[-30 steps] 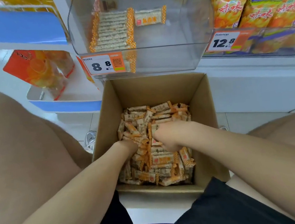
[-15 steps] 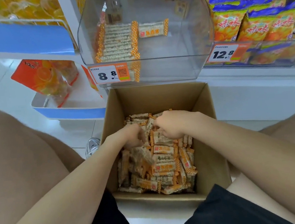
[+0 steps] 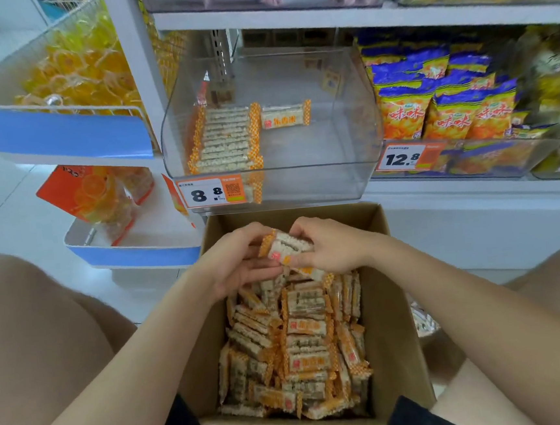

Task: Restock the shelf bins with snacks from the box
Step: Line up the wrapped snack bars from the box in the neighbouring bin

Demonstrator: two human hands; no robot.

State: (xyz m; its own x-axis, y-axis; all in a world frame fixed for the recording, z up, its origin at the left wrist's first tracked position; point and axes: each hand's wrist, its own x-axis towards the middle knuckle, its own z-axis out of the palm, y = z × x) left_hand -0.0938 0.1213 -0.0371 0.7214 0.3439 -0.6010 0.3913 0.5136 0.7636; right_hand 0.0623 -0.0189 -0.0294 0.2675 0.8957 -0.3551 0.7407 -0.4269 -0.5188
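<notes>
We look down at a brown cardboard box [image 3: 392, 304] that sits on the floor between the person's knees. It is open at the top, and many loose snack bars [image 3: 305, 345] in white and orange wrappers lie in a heap inside it.

Above the far end of the box, the left hand [image 3: 239, 261] and the right hand [image 3: 334, 245] meet. Together they hold a small stack of snack bars [image 3: 283, 246]. The left hand has its fingers under the stack and its thumb on top. The right hand curls its fingers round the other end. The stack is up above the heap, not lying on it.

Just behind the box, on the shelf, stands a clear bin [image 3: 348, 121]. On its left side we see a neat row of bars [image 3: 225, 139] packed close together. A single bar [image 3: 285, 115] lies flat just to the right of the row, near the back. The rest of the bin floor is bare. An orange price tag [image 3: 214, 191] with "8 8" is stuck on the bin's front left corner.

To the right of the bin are orange and blue chip bags [image 3: 448, 102] behind a tag that says "12.8" [image 3: 404, 158]. To the left is a blue-fronted rack [image 3: 58, 133] with yellow sweets [image 3: 73, 67], and an orange bag [image 3: 95, 191] leans in a tray below it.
</notes>
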